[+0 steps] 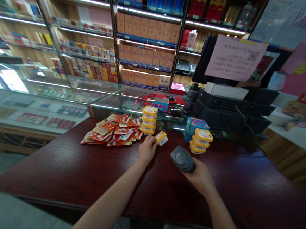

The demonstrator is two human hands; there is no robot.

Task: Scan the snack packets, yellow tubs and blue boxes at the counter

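My left hand point(147, 150) is closed on a small yellow-lidded snack tub point(161, 137), tilted just above the dark wooden counter point(58, 170). My right hand point(199, 174) grips a grey handheld barcode scanner point(182, 159), its head turned toward the tub. Directly behind my left hand rises a stack of several identical yellow tubs point(149, 120). A shorter stack of three tubs point(201, 141) stands to the right of the scanner. A pile of orange snack packets point(113, 129) lies to the left.
A blue box point(196, 126) sits behind the short stack. A black cash register with monitor point(233, 106) stands at the back right, a paper notice on it. Glass display cases point(51, 85) run to the left. Shelves of boxed goods point(147, 33) fill the wall.
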